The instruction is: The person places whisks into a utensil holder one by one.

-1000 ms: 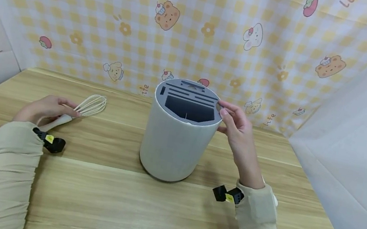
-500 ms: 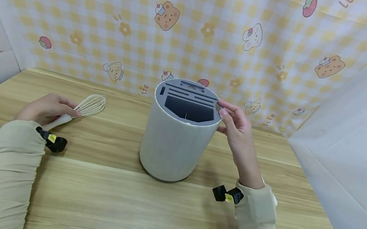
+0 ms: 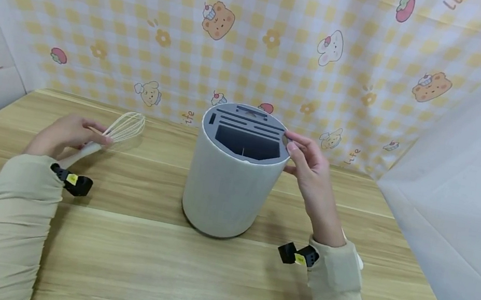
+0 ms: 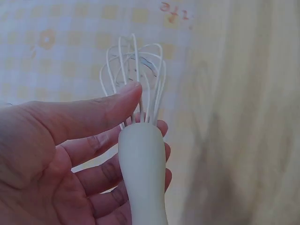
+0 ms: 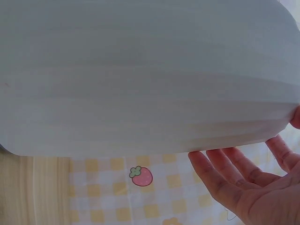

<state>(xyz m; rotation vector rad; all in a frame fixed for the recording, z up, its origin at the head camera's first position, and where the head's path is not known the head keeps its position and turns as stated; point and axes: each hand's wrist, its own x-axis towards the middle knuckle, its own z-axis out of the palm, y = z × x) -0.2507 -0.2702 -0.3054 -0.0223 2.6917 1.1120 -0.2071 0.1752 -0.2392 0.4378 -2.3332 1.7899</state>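
My left hand [image 3: 68, 133] grips a cream-coloured whisk [image 4: 143, 173] over the left of the table. In the left wrist view the thumb presses the base of the wires and the other fingers lie behind the handle. The wire loops point away, toward the curtain. A white, round knife block [image 3: 229, 190] with a grey slotted top [image 3: 252, 120] stands upright at mid-table. My right hand [image 3: 311, 166] holds its right rim, thumb at the upper edge. In the right wrist view several fingertips [image 5: 199, 159] touch its outer wall.
The wood-grain table [image 3: 201, 280] is bounded at the back by a yellow-checked curtain [image 3: 256, 53] with cartoon prints. White cloth [image 3: 468, 170] hangs along the right side. The block's top has a large angular opening and several narrow slots.
My left hand has raised the whisk off the table and shifted it slightly right and toward the curtain. The right hand and the knife block have stayed in place.
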